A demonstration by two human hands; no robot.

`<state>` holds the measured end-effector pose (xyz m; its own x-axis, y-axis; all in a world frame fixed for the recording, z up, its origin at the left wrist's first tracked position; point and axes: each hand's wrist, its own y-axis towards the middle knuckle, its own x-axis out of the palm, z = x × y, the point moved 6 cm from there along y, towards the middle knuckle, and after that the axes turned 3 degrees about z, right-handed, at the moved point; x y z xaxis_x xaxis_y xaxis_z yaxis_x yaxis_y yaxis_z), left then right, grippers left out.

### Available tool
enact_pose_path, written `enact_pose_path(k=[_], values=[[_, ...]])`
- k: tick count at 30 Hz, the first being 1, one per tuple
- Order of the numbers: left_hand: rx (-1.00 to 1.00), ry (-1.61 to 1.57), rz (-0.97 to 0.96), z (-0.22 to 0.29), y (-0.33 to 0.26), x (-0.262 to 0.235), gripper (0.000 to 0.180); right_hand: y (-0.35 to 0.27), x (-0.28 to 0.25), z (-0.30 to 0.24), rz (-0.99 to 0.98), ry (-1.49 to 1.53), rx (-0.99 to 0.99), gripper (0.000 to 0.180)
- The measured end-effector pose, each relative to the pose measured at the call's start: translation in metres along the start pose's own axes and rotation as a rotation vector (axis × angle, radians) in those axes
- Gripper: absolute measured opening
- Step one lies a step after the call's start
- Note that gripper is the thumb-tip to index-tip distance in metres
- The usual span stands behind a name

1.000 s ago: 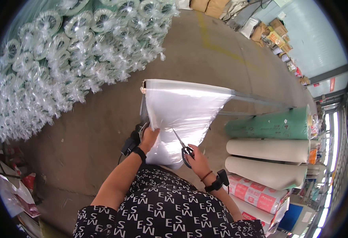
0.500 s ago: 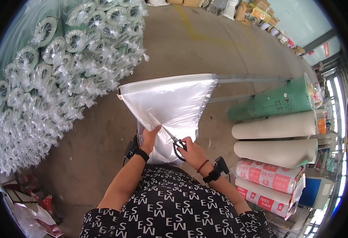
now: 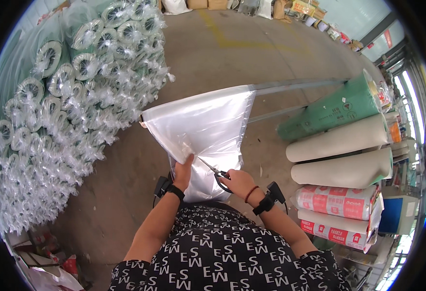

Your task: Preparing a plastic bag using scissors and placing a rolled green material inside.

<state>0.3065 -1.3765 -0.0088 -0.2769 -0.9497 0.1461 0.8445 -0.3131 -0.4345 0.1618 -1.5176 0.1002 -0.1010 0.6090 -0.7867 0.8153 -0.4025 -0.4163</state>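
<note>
Two bare hands are occupied over the shiny plastic film. The right hand grasps a pair of black-handled scissors, fingers curled round the handle loops; the left hand pinches the film, its thumb on top. From the right hand, the scissors point far and to the left, their long axis slanting across the film so that the tip ends just right of the left thumb. That makes the left hand the nearer one to the tip, while the right hand sits at the handle end.

The plastic film lies beneath both hands, spreading from its straight far edge down to the patterned shirt. Beyond its right side, metal bars run toward a green roll.

From where I stand, I can't make out whether the blades are parted, or whether one sits under the film. The left hand's other fingers are mostly hidden, glare washes out the film's middle, and its near end disappears against the shirt.
</note>
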Motion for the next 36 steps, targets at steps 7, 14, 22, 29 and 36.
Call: enact_pose_path(k=[7, 14, 22, 29, 36], values=[[-0.037, -0.128, -0.028, 0.006, -0.004, 0.008, 0.040, 0.017, 0.011, -0.011, -0.009, -0.090, -0.262, 0.047], [-0.081, -0.221, -0.013, 0.012, -0.008, 0.007, 0.041, 0.003, 0.057, -0.009, -0.968, 1.728, 0.584, 0.052], [-0.130, -0.266, 0.087, 0.005, -0.002, -0.010, 0.039, 0.029, -0.017, -0.070, -0.049, -0.255, -0.205, 0.031], [-0.158, -0.200, 0.085, -0.006, 0.007, -0.038, 0.045, 0.039, 0.067, -0.028, -0.435, 0.541, -0.003, 0.040], [-0.183, -0.153, 0.070, -0.004, 0.015, -0.039, 0.042, 0.026, 0.075, -0.026, -0.504, 1.034, 0.219, 0.040]])
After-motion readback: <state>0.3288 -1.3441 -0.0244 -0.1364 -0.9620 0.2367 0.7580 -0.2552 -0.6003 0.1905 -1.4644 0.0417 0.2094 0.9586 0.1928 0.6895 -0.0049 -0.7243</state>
